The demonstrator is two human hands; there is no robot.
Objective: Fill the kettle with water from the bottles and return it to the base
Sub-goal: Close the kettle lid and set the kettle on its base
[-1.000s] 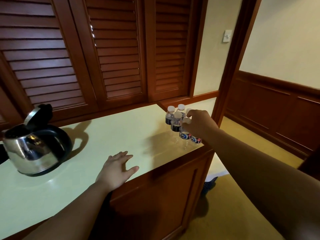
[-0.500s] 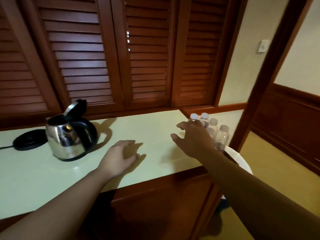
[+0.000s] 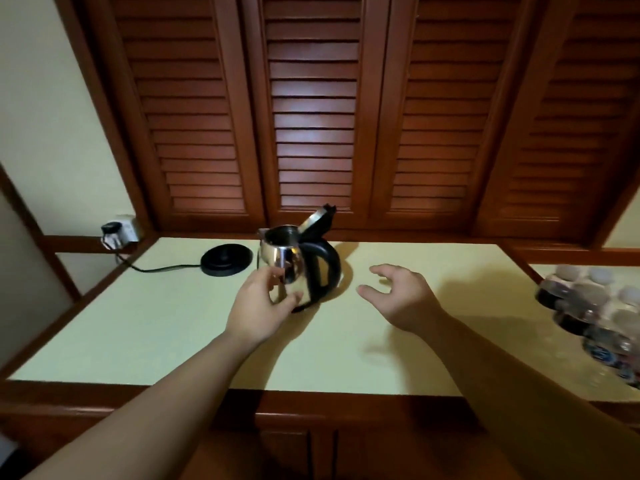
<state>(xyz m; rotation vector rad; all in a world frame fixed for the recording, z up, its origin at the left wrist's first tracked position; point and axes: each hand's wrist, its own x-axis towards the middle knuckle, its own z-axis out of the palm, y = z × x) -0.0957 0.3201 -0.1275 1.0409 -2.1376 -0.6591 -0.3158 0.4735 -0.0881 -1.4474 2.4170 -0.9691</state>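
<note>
Steel kettle (image 3: 294, 268), lid raised, stands on the pale desk (image 3: 138, 323) just right of its black base (image 3: 227, 259), left hand (image 3: 258, 306) grip curled against its near side, right hand (image 3: 403, 296) grip released above the desk, water bottles (image 3: 595, 313) clustered at far right.

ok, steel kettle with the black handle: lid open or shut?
Open. The steel kettle's black-edged lid stands tilted up behind the rim, leaving the mouth uncovered.
</note>
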